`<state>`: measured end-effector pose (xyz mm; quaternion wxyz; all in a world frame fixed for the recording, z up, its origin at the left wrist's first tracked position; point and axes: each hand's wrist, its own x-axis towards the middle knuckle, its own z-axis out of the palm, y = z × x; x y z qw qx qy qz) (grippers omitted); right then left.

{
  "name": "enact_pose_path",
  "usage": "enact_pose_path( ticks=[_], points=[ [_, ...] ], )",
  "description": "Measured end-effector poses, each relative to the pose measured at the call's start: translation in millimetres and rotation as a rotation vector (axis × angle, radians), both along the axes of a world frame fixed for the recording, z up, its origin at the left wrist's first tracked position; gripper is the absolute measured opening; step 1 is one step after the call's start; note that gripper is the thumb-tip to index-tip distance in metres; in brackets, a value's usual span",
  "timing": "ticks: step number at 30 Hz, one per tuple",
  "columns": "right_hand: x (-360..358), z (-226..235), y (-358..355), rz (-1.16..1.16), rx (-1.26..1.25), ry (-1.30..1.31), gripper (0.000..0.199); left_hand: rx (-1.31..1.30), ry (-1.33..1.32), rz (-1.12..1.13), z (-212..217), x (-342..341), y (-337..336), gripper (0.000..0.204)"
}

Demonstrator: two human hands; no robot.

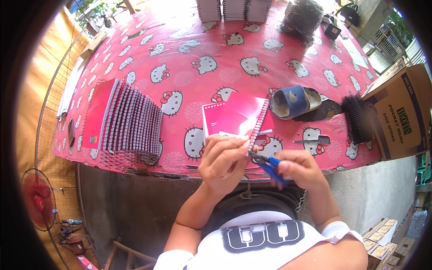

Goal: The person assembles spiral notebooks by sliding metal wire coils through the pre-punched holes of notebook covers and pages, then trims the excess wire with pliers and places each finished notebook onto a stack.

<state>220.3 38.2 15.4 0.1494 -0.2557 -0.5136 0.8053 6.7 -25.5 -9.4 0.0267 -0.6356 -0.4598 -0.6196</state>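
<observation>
Head view, nearest first: the left hand (222,162) is clamped on the lower end of a pink notebook (236,112), pinching it close by the spine, while the right hand (303,168) is wrapped around the blue handles of the pliers (268,169). Between the two hands, the tool's jaws are at the bottom end of the notebook's spiral coil (259,122); whether they grip the wire or only touch it, I cannot tell. The notebook lies just beyond the left hand, its spine on the side toward the right hand, over a pink patterned tablecloth (180,76). It should be light and easy to turn, its cover probably smooth and a little slippery, judging by the glare, its pages likely soft enough to crease at a corner. The coil looks thin and springy and would probably deform under a hard squeeze, so a flat pinch over cover and pages beside it seems the surest hold. Just beyond the right hand lie a flat metal blade (310,140) and, farther on, a blue slipper (294,102). Well left of the left hand stands a notebook stack (130,121), likely heavy as a whole and best taken from both sides. Well right of the right hand are black coils (354,119) and a cardboard box (400,112); farthest ahead of both hands sits a dark plastic-wrapped bundle (303,20).
</observation>
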Motion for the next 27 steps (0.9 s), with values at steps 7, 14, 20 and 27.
enact_pose_path(
  ticks=[7,14,20,27],
  points=[
    [20.9,-7.7,-4.9,-0.359,0.961,-0.321,0.044,0.262,-0.180,0.291,75.7,-56.7,-23.0,0.020],
    [41.7,-16.3,-5.1,-0.362,1.423,-0.937,0.052,0.351,-0.615,0.648,86.0,-218.2,-78.2,0.018],
    [-82.4,111.2,14.1,-0.292,1.891,-0.172,0.048,0.350,-0.213,0.520,121.7,-153.1,-61.3,0.024],
    [-257.8,147.5,10.5,-0.029,1.537,0.538,0.047,0.317,-0.022,0.618,130.3,-157.6,-79.2,0.050]
  ],
)
